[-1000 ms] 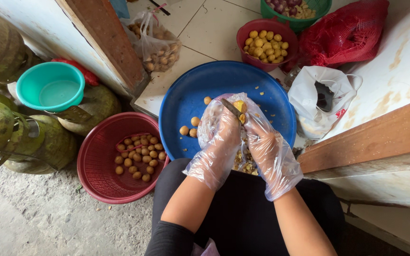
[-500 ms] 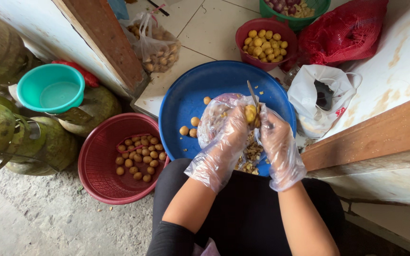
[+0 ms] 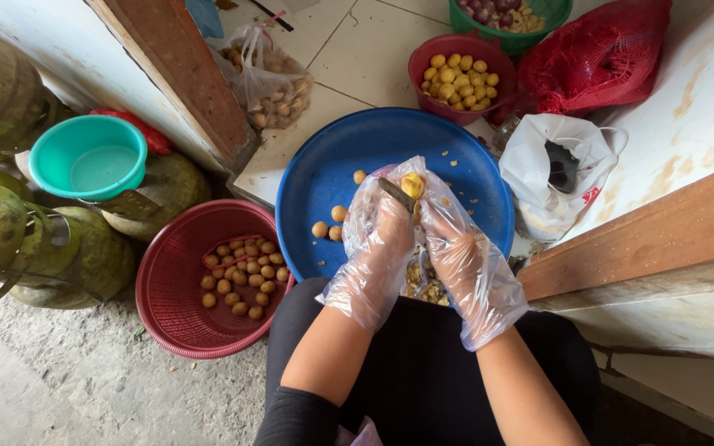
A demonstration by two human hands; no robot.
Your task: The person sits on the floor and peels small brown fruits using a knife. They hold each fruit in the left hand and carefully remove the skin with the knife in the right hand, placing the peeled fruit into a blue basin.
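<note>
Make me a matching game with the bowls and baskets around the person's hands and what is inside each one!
Things:
1. Large round blue plastic basin
2. Big red plastic basket
3. Small teal plastic bowl
4. Small dark red plastic bowl

What is inside:
A. Clear water
B. Peeled yellow fruits
C. A pile of unpeeled brown round fruits
D. A few loose round fruits and yellow scraps, under the gloved hands

Pairs: 1-D, 2-C, 3-A, 4-B
</note>
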